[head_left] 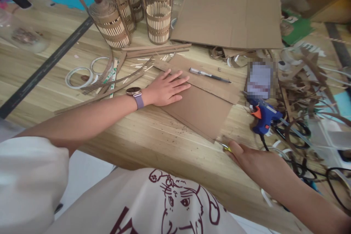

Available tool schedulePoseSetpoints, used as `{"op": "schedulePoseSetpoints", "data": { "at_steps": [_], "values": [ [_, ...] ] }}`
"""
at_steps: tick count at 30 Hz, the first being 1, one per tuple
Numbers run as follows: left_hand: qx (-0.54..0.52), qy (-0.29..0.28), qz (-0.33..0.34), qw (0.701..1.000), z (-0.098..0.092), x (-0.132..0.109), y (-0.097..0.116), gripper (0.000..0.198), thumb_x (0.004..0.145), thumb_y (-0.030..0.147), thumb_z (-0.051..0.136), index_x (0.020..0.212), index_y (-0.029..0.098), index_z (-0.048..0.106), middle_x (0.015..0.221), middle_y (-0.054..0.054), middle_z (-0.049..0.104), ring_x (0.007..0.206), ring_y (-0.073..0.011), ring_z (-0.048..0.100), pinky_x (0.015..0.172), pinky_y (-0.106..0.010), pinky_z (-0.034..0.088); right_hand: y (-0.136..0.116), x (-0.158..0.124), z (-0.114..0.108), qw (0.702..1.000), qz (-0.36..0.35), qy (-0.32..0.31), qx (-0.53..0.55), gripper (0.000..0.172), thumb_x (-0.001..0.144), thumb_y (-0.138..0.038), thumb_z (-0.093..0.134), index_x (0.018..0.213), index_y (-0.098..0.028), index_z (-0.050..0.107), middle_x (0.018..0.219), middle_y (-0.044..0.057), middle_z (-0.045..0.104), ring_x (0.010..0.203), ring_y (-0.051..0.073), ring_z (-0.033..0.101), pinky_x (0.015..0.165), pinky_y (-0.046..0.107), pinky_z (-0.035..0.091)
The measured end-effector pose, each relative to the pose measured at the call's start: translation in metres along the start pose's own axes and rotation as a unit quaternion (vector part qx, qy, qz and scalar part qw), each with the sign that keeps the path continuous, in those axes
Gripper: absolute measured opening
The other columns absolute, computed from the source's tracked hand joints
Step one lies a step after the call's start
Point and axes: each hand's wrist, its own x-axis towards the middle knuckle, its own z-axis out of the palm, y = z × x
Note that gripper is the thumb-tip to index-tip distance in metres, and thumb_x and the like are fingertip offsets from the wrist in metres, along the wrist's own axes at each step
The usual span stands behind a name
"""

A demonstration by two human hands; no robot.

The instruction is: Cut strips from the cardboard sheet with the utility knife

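A piece of brown cardboard (201, 111) lies on the wooden table in front of me. A narrower cardboard strip (211, 88) rests across it, and a pen (210, 75) lies on top near the far edge. My left hand (168, 87), palm down with its fingers spread, presses on the cardboard and the strip's left part. My right hand (244, 155) is closed around a yellow craft knife (226, 147), mostly hidden by the fingers. The knife's blade points at the cardboard's near right corner; whether it touches is unclear.
A blue glue gun (264, 117) and a phone (259, 80) lie to the right, beside tangled brown strips (298, 80). Woven stick lanterns (112, 22) and a large cardboard sheet (230, 7) stand at the back. Tape rolls (79, 77) lie on the left.
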Motion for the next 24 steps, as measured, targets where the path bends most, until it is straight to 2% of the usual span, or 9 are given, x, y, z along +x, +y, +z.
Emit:
{"op": "schedulePoseSetpoints", "data": {
  "at_steps": [3, 8, 13, 17, 20, 22, 24],
  "values": [
    [0.002, -0.002, -0.003, 1.0, 0.0, 0.0, 0.001, 0.056, 0.104, 0.044, 0.038, 0.156, 0.024, 0.038, 0.165, -0.008, 0.028, 0.155, -0.032, 0.018, 0.124, -0.058, 0.01, 0.003, -0.004, 0.005, 0.999, -0.039, -0.017, -0.01, 0.027, 0.103, -0.031, 0.032, 0.094, -0.022, 0.055, 0.059, 0.002, 0.062, 0.044, 0.016, 0.057, 0.046, 0.025, 0.008],
    [0.005, 0.002, -0.002, 1.0, -0.001, 0.0, 0.002, 0.056, 0.104, 0.043, 0.037, 0.157, 0.025, 0.036, 0.166, -0.007, 0.028, 0.155, -0.0321, 0.019, 0.124, -0.059, 0.01, 0.001, -0.003, 0.003, 0.999, -0.03, -0.034, -0.028, 0.029, 0.104, -0.031, 0.032, 0.098, -0.022, 0.058, 0.063, 0.003, 0.066, 0.046, 0.017, 0.061, 0.045, 0.025, 0.009],
    [0.006, 0.003, -0.009, 1.0, -0.001, 0.001, 0.005, 0.056, 0.105, 0.043, 0.037, 0.157, 0.024, 0.036, 0.166, -0.008, 0.028, 0.155, -0.0328, 0.019, 0.124, -0.059, 0.011, 0.014, -0.006, -0.012, 0.995, 0.01, -0.094, 0.013, 0.025, 0.1, -0.032, 0.04, 0.101, -0.023, 0.063, 0.066, 0.008, 0.071, 0.053, 0.023, 0.065, 0.045, 0.028, 0.02],
    [0.003, 0.007, -0.008, 1.0, -0.001, 0.002, 0.006, 0.055, 0.105, 0.043, 0.037, 0.157, 0.023, 0.038, 0.166, -0.008, 0.028, 0.155, -0.0331, 0.02, 0.124, -0.059, 0.011, 0.02, -0.008, -0.034, 0.989, 0.047, -0.133, 0.034, 0.024, 0.1, -0.035, 0.043, 0.103, -0.026, 0.064, 0.061, 0.006, 0.07, 0.055, 0.027, 0.068, 0.047, 0.029, 0.031],
    [0.004, 0.003, -0.01, 1.0, -0.003, 0.001, 0.007, 0.055, 0.106, 0.044, 0.034, 0.156, 0.022, 0.038, 0.167, -0.009, 0.024, 0.155, -0.033, 0.018, 0.124, -0.059, 0.011, -0.003, 0.014, -0.056, 0.992, 0.049, -0.111, 0.043, 0.029, 0.103, -0.039, 0.038, 0.11, -0.025, 0.063, 0.067, 0.006, 0.073, 0.06, 0.026, 0.071, 0.048, 0.028, 0.035],
    [0.002, 0.003, -0.016, 1.0, -0.004, 0.001, 0.007, 0.055, 0.107, 0.043, 0.033, 0.156, 0.02, 0.039, 0.168, -0.01, 0.02, 0.156, -0.0321, 0.017, 0.125, -0.057, 0.01, -0.028, 0.04, -0.071, 0.991, 0.061, -0.115, 0.037, 0.031, 0.103, -0.04, 0.039, 0.12, -0.024, 0.059, 0.077, 0.006, 0.076, 0.068, 0.026, 0.074, 0.048, 0.027, 0.035],
    [-0.003, 0.005, -0.024, 1.0, -0.004, 0.001, 0.007, 0.055, 0.106, 0.042, 0.034, 0.155, 0.017, 0.038, 0.168, -0.011, 0.018, 0.156, -0.0309, 0.016, 0.125, -0.055, 0.011, -0.053, 0.069, -0.085, 0.99, 0.066, -0.118, 0.028, 0.031, 0.106, -0.039, 0.036, 0.119, -0.023, 0.059, 0.081, 0.006, 0.077, 0.071, 0.025, 0.074, 0.047, 0.026, 0.033]
  ]
}}
